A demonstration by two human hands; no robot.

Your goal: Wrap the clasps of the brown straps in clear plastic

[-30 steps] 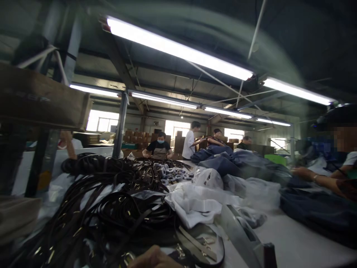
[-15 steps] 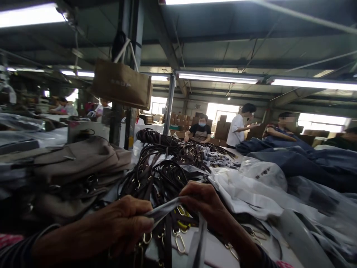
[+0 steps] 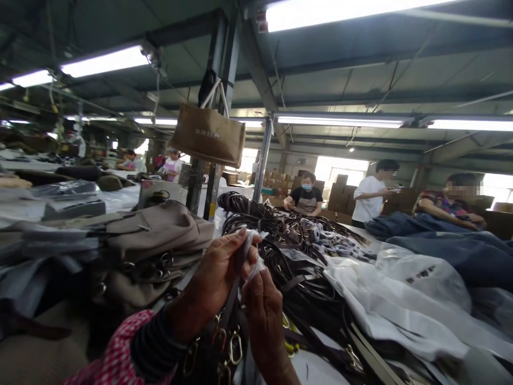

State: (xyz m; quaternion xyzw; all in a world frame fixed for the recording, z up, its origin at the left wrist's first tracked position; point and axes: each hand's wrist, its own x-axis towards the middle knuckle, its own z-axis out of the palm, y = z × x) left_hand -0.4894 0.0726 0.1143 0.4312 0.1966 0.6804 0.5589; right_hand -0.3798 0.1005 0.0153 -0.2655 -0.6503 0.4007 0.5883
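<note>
My left hand (image 3: 220,267) is closed on a dark strap with thin whitish wrapping (image 3: 249,238) around it, its thumb pointing up. Close beside it, my right hand (image 3: 262,302) pinches a crumpled bit of the same wrapping. Whether it is plastic film or tissue I cannot tell. The strap hangs down between the wrists. Below the hands lie dark straps with gold-coloured oval rings (image 3: 235,347), partly hidden by my right hand. A heap of coiled dark straps (image 3: 296,267) spreads just beyond.
Taupe bags (image 3: 156,230) are piled at the left. White plastic sheeting (image 3: 385,299) and dark blue material (image 3: 460,235) cover the right side. A brown bag (image 3: 208,136) hangs from a post. Co-workers, one in a brown apron (image 3: 306,200), are across the table.
My hands have come together and up from a spread position with the wrapped strap stretched between them. The view has shifted left, so the surroundings appear further right.
</note>
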